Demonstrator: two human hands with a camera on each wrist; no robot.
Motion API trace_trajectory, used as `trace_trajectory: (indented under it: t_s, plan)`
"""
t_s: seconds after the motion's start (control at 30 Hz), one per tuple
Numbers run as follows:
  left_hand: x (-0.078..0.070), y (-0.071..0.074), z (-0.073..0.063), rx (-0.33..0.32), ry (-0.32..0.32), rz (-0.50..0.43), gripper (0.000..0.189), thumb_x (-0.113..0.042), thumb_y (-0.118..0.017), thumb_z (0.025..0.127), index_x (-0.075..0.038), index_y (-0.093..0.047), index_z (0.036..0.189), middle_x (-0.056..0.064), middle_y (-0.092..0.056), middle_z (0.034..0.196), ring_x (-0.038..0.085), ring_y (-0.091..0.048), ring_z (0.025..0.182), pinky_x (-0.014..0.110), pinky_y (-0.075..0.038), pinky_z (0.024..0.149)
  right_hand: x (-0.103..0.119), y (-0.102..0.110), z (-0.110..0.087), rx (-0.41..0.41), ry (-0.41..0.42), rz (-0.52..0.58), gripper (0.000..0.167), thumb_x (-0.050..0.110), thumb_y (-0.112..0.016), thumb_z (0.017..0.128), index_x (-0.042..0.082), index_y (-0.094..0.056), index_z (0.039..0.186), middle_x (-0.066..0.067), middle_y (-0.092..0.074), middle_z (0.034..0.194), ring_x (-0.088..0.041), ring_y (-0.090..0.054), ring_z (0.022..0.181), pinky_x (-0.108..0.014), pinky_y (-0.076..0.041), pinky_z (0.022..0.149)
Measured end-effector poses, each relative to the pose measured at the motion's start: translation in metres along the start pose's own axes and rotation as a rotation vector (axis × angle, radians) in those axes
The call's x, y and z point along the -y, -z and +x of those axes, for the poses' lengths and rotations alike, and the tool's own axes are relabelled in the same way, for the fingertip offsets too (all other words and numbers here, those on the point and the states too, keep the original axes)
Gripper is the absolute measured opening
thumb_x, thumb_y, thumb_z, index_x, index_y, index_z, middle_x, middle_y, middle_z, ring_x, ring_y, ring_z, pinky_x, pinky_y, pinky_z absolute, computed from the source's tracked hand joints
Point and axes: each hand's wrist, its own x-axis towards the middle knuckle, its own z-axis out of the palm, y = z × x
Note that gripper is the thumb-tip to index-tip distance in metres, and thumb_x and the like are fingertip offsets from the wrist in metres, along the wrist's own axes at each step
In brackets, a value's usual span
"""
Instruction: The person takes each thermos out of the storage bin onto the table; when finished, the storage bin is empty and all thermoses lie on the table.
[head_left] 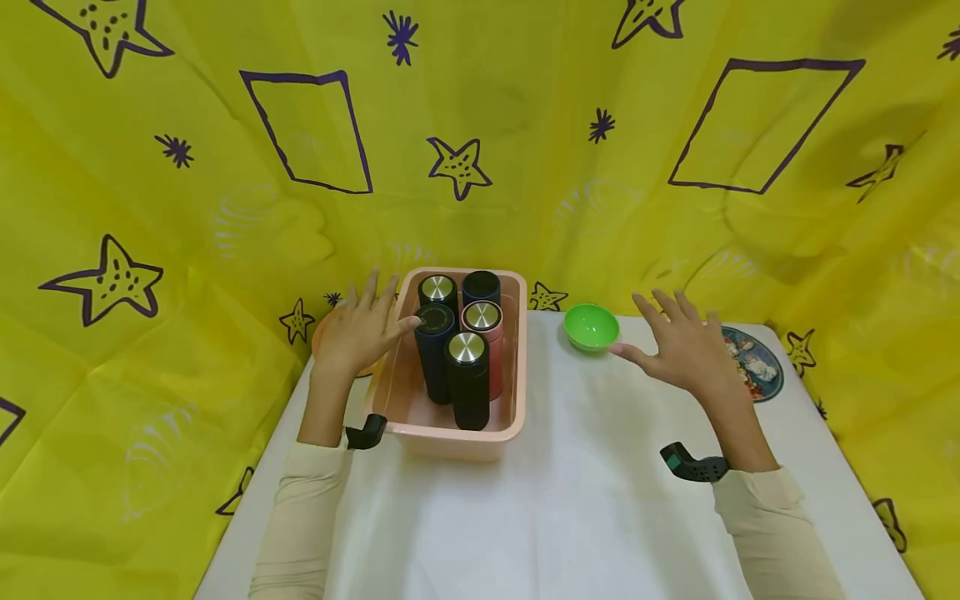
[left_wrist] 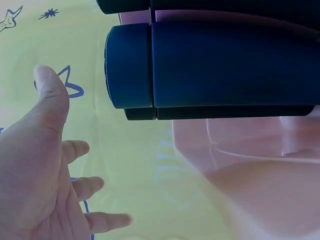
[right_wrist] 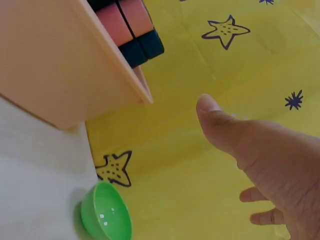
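Note:
A pink plastic tub (head_left: 517, 392) on the white table holds several upright bottles. Among them are a black bottle (head_left: 468, 387) in front, a pink bottle (head_left: 495, 354) and a dark blue bottle (head_left: 433, 358). My left hand (head_left: 360, 333), fingers spread, hovers over the tub's left side; its thumb points toward the dark blue bottle (left_wrist: 210, 65). Nothing is held in it. My right hand (head_left: 686, 350) is in the air with fingers spread, just right of a green bowl (head_left: 592, 327). In the right wrist view that hand (right_wrist: 280, 165) holds nothing, apart from the bowl (right_wrist: 106, 212).
Right of the right hand lies a round plate with a dark picture (head_left: 757, 367). An orange round thing (head_left: 321, 333) is partly hidden behind the left hand. A yellow curtain (head_left: 525, 108) with drawn stars surrounds the white table (head_left: 570, 500) at the back and sides.

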Motion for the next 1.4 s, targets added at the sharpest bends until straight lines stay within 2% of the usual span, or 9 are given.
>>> trace_trajectory:
  t_s: [0.17, 0.33, 0.5, 0.63, 0.73, 0.83, 1.0, 1.17, 1.4]
  plan:
    - [-0.002, -0.006, -0.007, -0.025, -0.014, -0.130, 0.085, -0.065, -0.034, 0.097, -0.010, -0.010, 0.158, 0.026, -0.012, 0.160, 0.050, -0.027, 0.142, 0.063, -0.031, 0.111, 0.016, -0.003, 0.002, -0.138, 0.107, 0.141, 0.068, 0.048, -0.068, 0.088, 0.006, -0.053, 0.139, -0.024, -0.053, 0.138, -0.045, -0.047, 0.127, -0.066, -0.041, 0.098]
    - [-0.007, -0.013, -0.017, -0.035, 0.056, -0.320, 0.087, -0.061, -0.040, 0.097, -0.006, -0.009, 0.157, 0.028, -0.017, 0.158, 0.045, -0.023, 0.145, 0.061, -0.032, 0.112, 0.034, -0.005, 0.012, -0.114, 0.135, 0.348, 0.056, 0.040, -0.068, 0.091, 0.007, -0.058, 0.134, -0.020, -0.058, 0.134, -0.041, -0.051, 0.124, -0.061, -0.044, 0.097]
    - [-0.007, -0.024, -0.027, -0.072, 0.157, -0.388, 0.084, -0.049, -0.053, 0.098, -0.004, -0.012, 0.157, 0.033, -0.025, 0.153, 0.050, -0.031, 0.139, 0.064, -0.032, 0.110, 0.050, -0.012, 0.020, -0.099, 0.197, 0.561, 0.045, 0.026, -0.071, 0.090, 0.004, -0.062, 0.127, -0.018, -0.063, 0.125, -0.035, -0.059, 0.111, -0.053, -0.053, 0.087]
    - [-0.003, -0.031, -0.033, -0.058, 0.236, -0.450, 0.078, -0.038, -0.055, 0.099, -0.001, -0.015, 0.156, 0.035, -0.028, 0.151, 0.052, -0.032, 0.137, 0.065, -0.032, 0.109, 0.061, -0.016, 0.022, -0.084, 0.213, 0.682, 0.040, 0.023, -0.071, 0.090, 0.004, -0.063, 0.125, -0.016, -0.065, 0.123, -0.034, -0.062, 0.109, -0.053, -0.055, 0.087]
    - [0.002, -0.037, -0.034, -0.049, 0.277, -0.510, 0.073, -0.033, -0.054, 0.099, 0.000, -0.019, 0.154, 0.034, -0.043, 0.141, 0.047, -0.046, 0.128, 0.061, -0.041, 0.103, 0.067, -0.018, 0.022, -0.070, 0.230, 0.741, 0.040, 0.022, -0.071, 0.091, 0.005, -0.063, 0.125, -0.015, -0.064, 0.123, -0.031, -0.063, 0.108, -0.051, -0.056, 0.087]
    - [0.008, -0.043, -0.037, -0.047, 0.303, -0.569, 0.065, -0.028, -0.055, 0.099, -0.002, -0.028, 0.152, 0.029, -0.059, 0.120, 0.040, -0.061, 0.106, 0.050, -0.052, 0.088, 0.072, -0.020, 0.024, -0.046, 0.244, 0.801, 0.038, 0.019, -0.071, 0.091, 0.005, -0.063, 0.125, -0.013, -0.064, 0.123, -0.031, -0.064, 0.107, -0.049, -0.056, 0.087]
    - [0.016, -0.050, -0.045, -0.027, 0.351, -0.766, 0.051, -0.023, -0.056, 0.099, -0.009, -0.043, 0.147, 0.024, -0.064, 0.104, 0.028, -0.066, 0.087, 0.030, -0.055, 0.069, 0.080, -0.025, 0.028, -0.009, 0.252, 0.882, 0.035, 0.017, -0.070, 0.091, 0.005, -0.064, 0.123, -0.014, -0.066, 0.121, -0.032, -0.064, 0.108, -0.048, -0.056, 0.088]
    - [0.024, -0.055, -0.050, 0.036, 0.400, -1.070, 0.050, -0.018, -0.056, 0.100, -0.011, -0.043, 0.147, 0.017, -0.063, 0.101, 0.021, -0.069, 0.088, 0.032, -0.059, 0.073, 0.086, -0.028, 0.030, 0.024, 0.248, 0.944, 0.036, 0.015, -0.069, 0.092, 0.002, -0.063, 0.125, -0.015, -0.065, 0.123, -0.031, -0.063, 0.112, -0.048, -0.056, 0.090]
    - [0.031, -0.058, -0.053, 0.080, 0.454, -1.224, 0.051, -0.018, -0.057, 0.099, -0.018, -0.043, 0.148, 0.003, -0.063, 0.097, 0.016, -0.063, 0.092, 0.034, -0.056, 0.078, 0.097, -0.031, 0.032, 0.057, 0.269, 0.973, 0.038, 0.018, -0.070, 0.091, 0.004, -0.062, 0.126, -0.014, -0.064, 0.125, -0.029, -0.063, 0.112, -0.047, -0.056, 0.090]
